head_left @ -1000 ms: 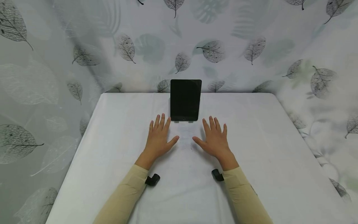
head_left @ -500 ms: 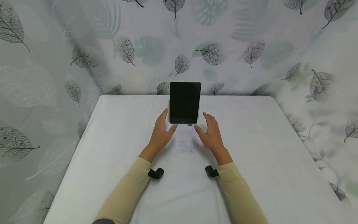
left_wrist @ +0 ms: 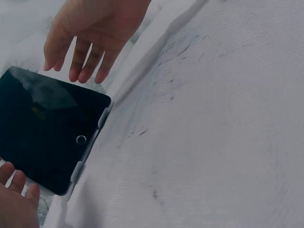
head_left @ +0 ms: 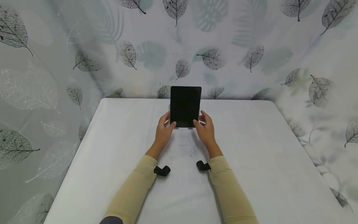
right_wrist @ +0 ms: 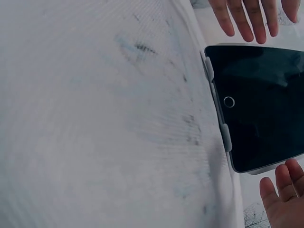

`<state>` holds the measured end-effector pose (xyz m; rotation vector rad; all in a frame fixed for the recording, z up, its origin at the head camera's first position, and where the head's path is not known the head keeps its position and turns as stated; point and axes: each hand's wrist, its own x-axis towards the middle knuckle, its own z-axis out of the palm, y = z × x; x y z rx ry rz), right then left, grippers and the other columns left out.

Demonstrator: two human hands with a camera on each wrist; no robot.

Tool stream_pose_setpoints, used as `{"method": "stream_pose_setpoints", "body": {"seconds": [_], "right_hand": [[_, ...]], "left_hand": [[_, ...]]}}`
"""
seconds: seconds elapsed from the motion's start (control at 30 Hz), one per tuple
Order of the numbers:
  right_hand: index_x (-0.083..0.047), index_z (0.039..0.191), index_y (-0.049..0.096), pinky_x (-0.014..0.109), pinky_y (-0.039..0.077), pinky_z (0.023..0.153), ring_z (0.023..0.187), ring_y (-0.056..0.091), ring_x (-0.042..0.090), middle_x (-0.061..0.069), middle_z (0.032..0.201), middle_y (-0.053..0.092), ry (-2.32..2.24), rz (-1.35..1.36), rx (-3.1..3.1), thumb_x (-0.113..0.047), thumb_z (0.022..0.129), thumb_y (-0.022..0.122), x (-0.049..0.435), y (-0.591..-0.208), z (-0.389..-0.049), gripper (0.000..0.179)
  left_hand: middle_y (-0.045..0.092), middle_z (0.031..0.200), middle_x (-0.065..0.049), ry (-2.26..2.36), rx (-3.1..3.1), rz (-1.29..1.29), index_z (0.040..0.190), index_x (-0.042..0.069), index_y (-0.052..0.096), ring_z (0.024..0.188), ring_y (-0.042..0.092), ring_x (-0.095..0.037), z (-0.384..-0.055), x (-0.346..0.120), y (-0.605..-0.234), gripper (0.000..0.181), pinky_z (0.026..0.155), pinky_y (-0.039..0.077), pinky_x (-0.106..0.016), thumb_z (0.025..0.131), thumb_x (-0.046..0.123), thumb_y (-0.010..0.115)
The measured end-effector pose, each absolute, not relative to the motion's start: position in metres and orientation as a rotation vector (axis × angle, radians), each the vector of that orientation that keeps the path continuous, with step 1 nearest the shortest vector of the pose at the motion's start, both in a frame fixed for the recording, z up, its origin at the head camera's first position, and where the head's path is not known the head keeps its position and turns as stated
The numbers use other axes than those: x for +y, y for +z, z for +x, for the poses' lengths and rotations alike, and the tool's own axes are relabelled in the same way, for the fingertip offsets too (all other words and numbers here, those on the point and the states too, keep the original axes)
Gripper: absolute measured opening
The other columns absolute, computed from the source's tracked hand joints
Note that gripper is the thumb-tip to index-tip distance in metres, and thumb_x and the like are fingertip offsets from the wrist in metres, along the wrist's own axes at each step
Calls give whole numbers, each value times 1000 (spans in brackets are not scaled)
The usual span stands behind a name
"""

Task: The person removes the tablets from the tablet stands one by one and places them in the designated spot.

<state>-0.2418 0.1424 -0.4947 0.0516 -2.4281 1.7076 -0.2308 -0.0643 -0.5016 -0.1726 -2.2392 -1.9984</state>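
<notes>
A black tablet (head_left: 185, 105) with a round home button stands propped up near the table's far edge. Two small clips of its stand (left_wrist: 76, 172) catch its lower rim. My left hand (head_left: 163, 132) is at the tablet's lower left corner, thumb in front and fingers beside the edge. At the lower right corner is my right hand (head_left: 206, 132), in a mirrored pose. Both wrist views show fingers extended beside the tablet's sides, with a visible gap on one side. Whether any fingertip touches the edge is hard to tell.
A white cloth (head_left: 251, 161) covers the table and bears small dark smudges in front of the tablet. Leaf-patterned curtains (head_left: 151, 28) hang behind and on both sides. A black camera mount (head_left: 162, 171) sits on the left wrist, another (head_left: 203, 165) on the right.
Both hands have moved forward and inward from flat, spread poses over the cloth to the tablet's lower corners. They have turned so the palms face each other. The tablet stays propped up.
</notes>
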Motion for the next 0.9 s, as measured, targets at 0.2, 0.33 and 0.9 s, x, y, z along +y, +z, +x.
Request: {"method": "stream_pose_setpoints", "body": {"seconds": [0.2, 0.33, 0.9], "right_hand": [[-6, 152, 44, 47, 45, 116, 132, 52, 34, 19, 139, 50, 1825, -11, -2362, -17, 99, 65, 139, -499, -245, 58], [-6, 149, 48, 47, 45, 115, 130, 53, 33, 18, 138, 51, 1808, -48, -2352, -18, 100, 63, 137, -501, -246, 53], [-3, 141, 56, 47, 49, 109, 123, 58, 34, 20, 132, 57, 1850, -117, -2209, -9, 98, 65, 133, -523, -250, 44]], "left_hand": [[38, 158, -16, -2046, -2176, -165, 156, 2, 36, 146, 39, -33, -233, -61, -507, 60, 125, 33, -46, 101, 11, 60], [39, 156, -18, -2025, -2163, -130, 155, 1, 38, 143, 41, -34, -234, -58, -512, 60, 124, 35, -47, 100, 10, 61], [51, 138, -13, -1970, -2119, 94, 147, 6, 53, 129, 51, -26, -236, -47, -531, 51, 116, 45, -43, 98, 11, 63]]}}
